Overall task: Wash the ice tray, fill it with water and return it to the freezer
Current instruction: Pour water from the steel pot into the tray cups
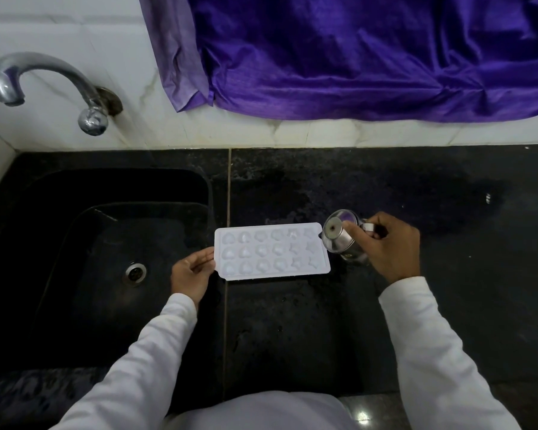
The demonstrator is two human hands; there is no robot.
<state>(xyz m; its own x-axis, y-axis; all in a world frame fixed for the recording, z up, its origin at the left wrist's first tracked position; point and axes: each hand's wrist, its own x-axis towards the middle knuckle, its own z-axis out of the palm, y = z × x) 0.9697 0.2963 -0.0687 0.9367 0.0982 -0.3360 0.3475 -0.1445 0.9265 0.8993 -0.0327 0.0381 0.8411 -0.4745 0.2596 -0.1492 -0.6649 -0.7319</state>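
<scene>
Our left hand pinches one short end of the ice tray on the counter, our right hand grips a steel cup tilted over the opposite end; thin, light and bendy, the tray likely needs both ends held once full.

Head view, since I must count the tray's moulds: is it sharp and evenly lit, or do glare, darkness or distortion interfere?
Head view: the white ice tray is sharp but bright, its moulds faint; head view: the black sink is nearly lost in darkness; head view: glare on the tap and steel cup, and the wide lens bows the wall line.
</scene>
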